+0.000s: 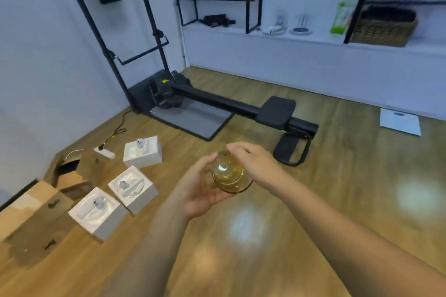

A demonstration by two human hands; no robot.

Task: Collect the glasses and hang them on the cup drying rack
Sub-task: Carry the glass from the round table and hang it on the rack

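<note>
While both hands are on it, the amber glass (231,174) hangs in mid-air above the wooden floor (337,176), held out in front of the person at about the middle of the view. It lies tilted, its long axis pointing roughly toward the camera, so one round end faces the viewer; through the glare I cannot tell whether that end is the mouth or the base. The left hand (200,188) cups it from below and the left side, fingers curled round the wall. The right hand (255,164) closes over it from above and the right, fingertips on the far end. Both hands are equally near, each touching the glass.

No cup drying rack can be made out with certainty; two small stands on the white shelf (289,34) by the far wall are too blurred to name. That makes the direction of the carry a guess. On the floor to the left sit three white boxes (142,152) with pale items inside, beside open cardboard (36,202); whether these hold more glasses is unclear.
</note>
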